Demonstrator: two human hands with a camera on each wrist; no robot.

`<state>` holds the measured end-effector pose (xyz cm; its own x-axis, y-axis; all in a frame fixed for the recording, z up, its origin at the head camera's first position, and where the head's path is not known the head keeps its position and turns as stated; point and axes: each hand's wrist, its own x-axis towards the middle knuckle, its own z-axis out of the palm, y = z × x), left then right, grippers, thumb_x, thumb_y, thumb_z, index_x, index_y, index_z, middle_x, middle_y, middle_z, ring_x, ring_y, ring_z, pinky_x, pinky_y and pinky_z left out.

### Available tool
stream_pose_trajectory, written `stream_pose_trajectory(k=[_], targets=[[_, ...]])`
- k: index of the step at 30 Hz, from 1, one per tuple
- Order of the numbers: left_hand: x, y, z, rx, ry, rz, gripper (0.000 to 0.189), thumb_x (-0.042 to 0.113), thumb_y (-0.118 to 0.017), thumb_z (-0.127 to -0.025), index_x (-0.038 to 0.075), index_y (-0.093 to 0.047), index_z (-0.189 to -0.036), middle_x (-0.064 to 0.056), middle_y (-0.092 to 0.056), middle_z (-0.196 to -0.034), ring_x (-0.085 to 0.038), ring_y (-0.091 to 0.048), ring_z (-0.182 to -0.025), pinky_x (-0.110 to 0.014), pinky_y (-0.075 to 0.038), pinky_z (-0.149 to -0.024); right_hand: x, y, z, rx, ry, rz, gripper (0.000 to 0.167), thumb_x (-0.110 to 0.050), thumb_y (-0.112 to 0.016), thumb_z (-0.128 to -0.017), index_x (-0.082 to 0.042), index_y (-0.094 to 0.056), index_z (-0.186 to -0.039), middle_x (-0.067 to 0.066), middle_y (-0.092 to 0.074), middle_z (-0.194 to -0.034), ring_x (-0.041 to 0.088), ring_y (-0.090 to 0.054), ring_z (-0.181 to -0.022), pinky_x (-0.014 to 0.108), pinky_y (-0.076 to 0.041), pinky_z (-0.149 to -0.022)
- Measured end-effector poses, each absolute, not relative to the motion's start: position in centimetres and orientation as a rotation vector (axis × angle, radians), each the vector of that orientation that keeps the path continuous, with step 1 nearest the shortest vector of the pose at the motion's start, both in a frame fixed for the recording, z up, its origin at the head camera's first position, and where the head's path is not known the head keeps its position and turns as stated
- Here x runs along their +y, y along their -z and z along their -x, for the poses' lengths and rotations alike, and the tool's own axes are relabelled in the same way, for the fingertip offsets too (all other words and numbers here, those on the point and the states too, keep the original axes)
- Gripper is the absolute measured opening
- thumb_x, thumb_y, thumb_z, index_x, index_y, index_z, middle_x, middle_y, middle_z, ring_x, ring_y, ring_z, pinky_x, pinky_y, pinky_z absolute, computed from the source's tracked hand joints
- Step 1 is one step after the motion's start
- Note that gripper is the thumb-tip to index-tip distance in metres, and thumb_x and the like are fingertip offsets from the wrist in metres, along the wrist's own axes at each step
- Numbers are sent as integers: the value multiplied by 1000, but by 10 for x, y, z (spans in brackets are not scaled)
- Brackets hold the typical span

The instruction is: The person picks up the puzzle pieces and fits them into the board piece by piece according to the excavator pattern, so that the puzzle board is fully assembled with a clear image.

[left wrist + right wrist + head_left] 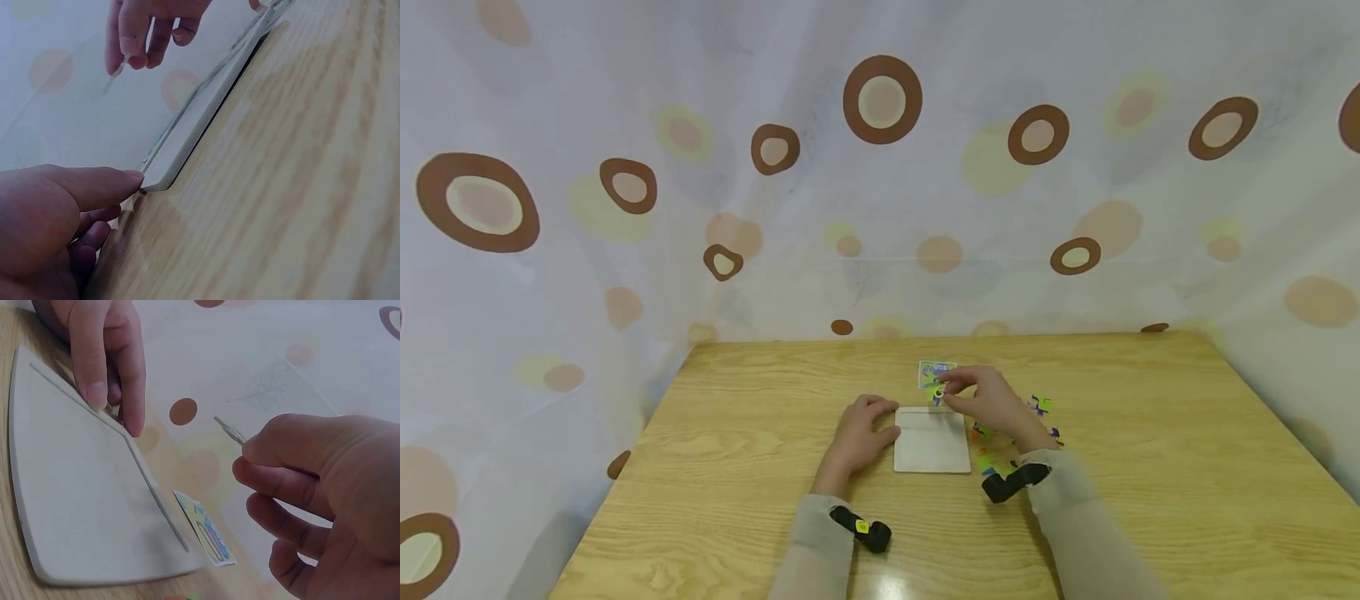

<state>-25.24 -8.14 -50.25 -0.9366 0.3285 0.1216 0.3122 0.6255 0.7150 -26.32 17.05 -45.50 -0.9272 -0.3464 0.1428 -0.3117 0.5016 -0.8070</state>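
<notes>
A white board with a thin raised line near its far edge lies flat on the table. At the board's left side is my left hand, fingers extended and its thumb touching the edge. My right hand is raised beyond the board's far right corner. Between thumb and forefinger it pinches a small, thin puzzle piece, yellow-green and blue, seen nearly edge-on in the right wrist view. Just past the board lies a small picture card, partly covered by the right hand in the head view.
Several loose colourful puzzle pieces are scattered right of the board, some under the right forearm. The wooden table reaches back to a spotted curtain that also hangs along the sides.
</notes>
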Motion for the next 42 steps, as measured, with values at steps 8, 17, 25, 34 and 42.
stream_pose_trajectory(k=[8, 17, 25, 34, 42], targets=[[-82, 502, 253, 2824, -1227, -578, 36, 16, -67, -93, 7, -65, -128, -13, -53, -130, -35, -47, -123, -51, -37, -105, 163, 459, 266, 2685, 1415, 619, 32, -15, -69, -93, -3, -67, -122, -3, -68, -91, 23, -61, -96, 38, -50, -75], [-83, 502, 253, 2808, -1222, -603, 36, 15, -65, -94, 6, -64, -129, -13, -53, -129, -35, -47, -123, -50, -36, -105, 159, 464, 266, 2678, 1387, 623, 27, -12, -69, -92, -2, -70, -117, 1, -66, -90, 20, -61, -87, 34, -50, -72], [-84, 504, 254, 2827, -1198, -612, 35, 16, -65, -94, 7, -64, -129, -11, -53, -129, -35, -48, -122, -50, -37, -104, 149, 474, 269, 2656, 1326, 651, 21, -15, -70, -92, -6, -72, -110, 0, -60, -83, 18, -52, -73, 30, -46, -63], [-85, 505, 254, 2815, -1192, -618, 36, 16, -67, -94, 7, -64, -129, -11, -53, -130, -34, -47, -124, -50, -36, -106, 140, 481, 268, 2637, 1279, 640, 20, -14, -72, -90, -5, -73, -108, -1, -59, -82, 16, -53, -74, 30, -46, -63], [-84, 501, 254, 2812, -1208, -616, 37, 16, -67, -94, 6, -64, -129, -12, -53, -129, -34, -47, -124, -51, -36, -106, 136, 486, 270, 2651, 1272, 643, 22, -14, -72, -90, -4, -73, -109, -2, -59, -77, 14, -51, -66, 27, -42, -56]])
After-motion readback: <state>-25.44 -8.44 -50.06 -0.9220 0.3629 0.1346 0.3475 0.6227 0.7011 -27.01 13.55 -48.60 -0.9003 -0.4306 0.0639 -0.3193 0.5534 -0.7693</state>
